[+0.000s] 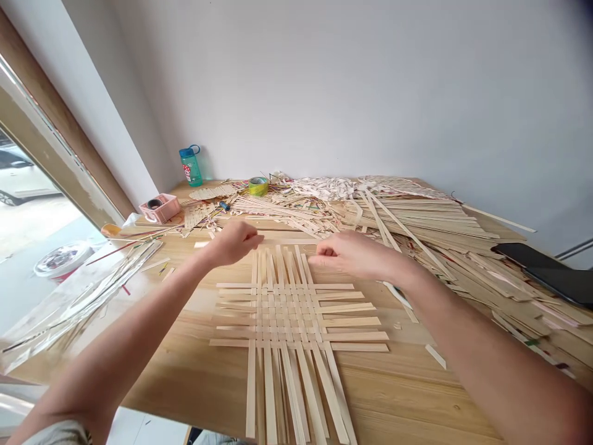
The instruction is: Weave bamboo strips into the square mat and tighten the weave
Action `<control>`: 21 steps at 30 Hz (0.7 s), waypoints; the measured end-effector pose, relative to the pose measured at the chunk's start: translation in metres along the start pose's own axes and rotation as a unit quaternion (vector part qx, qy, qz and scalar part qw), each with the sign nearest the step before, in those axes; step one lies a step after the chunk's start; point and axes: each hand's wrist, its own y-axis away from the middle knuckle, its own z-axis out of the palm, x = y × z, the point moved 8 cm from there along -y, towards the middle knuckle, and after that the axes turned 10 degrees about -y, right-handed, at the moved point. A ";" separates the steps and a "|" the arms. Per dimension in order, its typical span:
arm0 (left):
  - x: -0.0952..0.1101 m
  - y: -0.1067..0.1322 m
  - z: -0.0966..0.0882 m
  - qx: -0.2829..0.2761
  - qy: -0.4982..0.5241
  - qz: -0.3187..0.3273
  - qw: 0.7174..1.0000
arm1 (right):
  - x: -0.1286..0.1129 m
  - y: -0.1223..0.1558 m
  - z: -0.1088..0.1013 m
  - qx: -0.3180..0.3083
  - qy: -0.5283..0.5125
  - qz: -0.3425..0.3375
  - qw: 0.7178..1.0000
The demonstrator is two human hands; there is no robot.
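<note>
at the far left of the surface (185, 371) we see one pink box (163, 209) with a dark round thing in it, and one teal bottle (191, 165), lid on. we count one tape roll (258, 185), one dark phone (546, 272) and one woven mat (296, 315) right before us. the loose strips (430, 216) are beyond counting. our left hand (234, 242) and right hand (347, 254), both half curled, touch the mat's far strip ends. whether they grip, we cannot tell.

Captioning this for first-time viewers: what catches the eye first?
A half-woven mat of pale strips lies in the middle of the table, with the left hand and right hand at its far edge. Behind it, a heap of loose strips covers the far right side, and a teal bottle stands by the wall at far left.
</note>
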 end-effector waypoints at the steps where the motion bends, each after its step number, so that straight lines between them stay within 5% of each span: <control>1: -0.010 0.010 0.008 -0.007 0.014 -0.016 1.000 | 0.002 -0.001 0.011 -0.039 0.021 0.014 0.999; 6: -0.047 0.039 0.043 -0.034 0.072 -0.069 0.994 | 0.007 -0.013 0.039 -0.071 0.014 0.040 0.997; 12: -0.050 0.043 0.043 -0.043 0.103 -0.090 0.990 | 0.020 -0.023 0.053 -0.021 -0.107 0.055 0.993; 21: -0.063 0.047 0.063 -0.093 0.259 -0.151 0.950 | 0.033 -0.019 0.071 -0.002 -0.364 0.109 0.925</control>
